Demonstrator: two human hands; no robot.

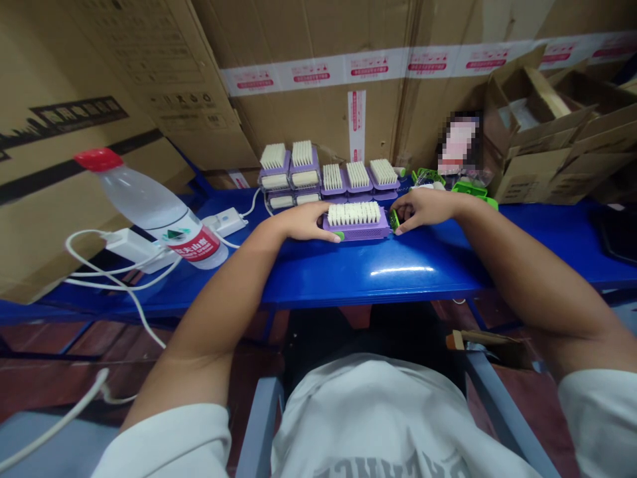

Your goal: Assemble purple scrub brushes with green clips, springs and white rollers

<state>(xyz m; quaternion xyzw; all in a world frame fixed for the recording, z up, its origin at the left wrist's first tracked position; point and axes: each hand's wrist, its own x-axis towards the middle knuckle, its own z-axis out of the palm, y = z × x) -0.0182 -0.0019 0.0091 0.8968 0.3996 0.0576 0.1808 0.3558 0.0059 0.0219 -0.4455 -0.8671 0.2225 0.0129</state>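
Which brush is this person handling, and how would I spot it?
On the blue bench, look for the white-bristled purple brush lying between the person's left hand and right hand. Unlike the similar brushes grouped behind it, it sits alone in front.

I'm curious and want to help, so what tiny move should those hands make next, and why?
Probably the right hand should press the small green piece snugly against the end of the purple brush. Its fingers are holding that piece right at the brush's end, and the left hand seems to be steadying the brush on the blue table.
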